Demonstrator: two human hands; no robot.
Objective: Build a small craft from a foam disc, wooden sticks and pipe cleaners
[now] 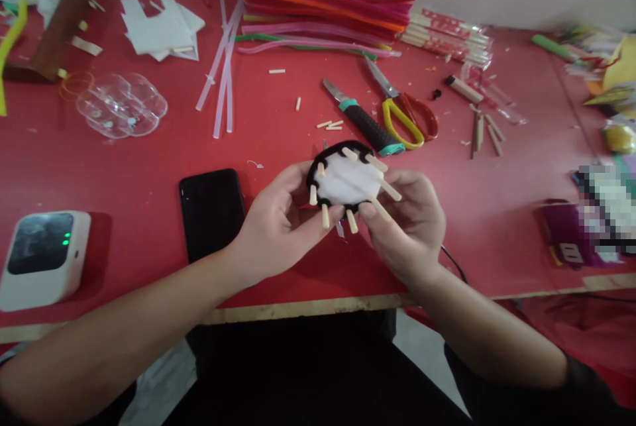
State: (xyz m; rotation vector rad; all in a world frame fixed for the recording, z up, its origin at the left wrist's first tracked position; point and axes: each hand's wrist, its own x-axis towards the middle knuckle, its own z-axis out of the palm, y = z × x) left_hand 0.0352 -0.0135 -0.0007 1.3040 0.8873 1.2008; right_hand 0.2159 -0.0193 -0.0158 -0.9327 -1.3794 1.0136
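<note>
Between both hands, above the red table, is a small round white craft piece (345, 177) with a fuzzy black rim and several short wooden sticks standing out around its edge. My left hand (288, 214) grips its left side, thumb at the lower rim. My right hand (410, 220) grips the right side, its thumb pressed near the lower edge; the fingers of both hands are partly hidden behind the piece. Just beyond it lie a craft knife (368, 124) with a black and teal handle and scissors (400, 111) with yellow and red handles.
A black phone (211, 211) and a white device (47, 257) lie to the left. Farther back are a clear plastic tray (122, 105), pink straws (223, 75), white card pieces (159, 25) and a pile of coloured pipe cleaners (322, 2). Packed sticks (447, 38) lie at the back right.
</note>
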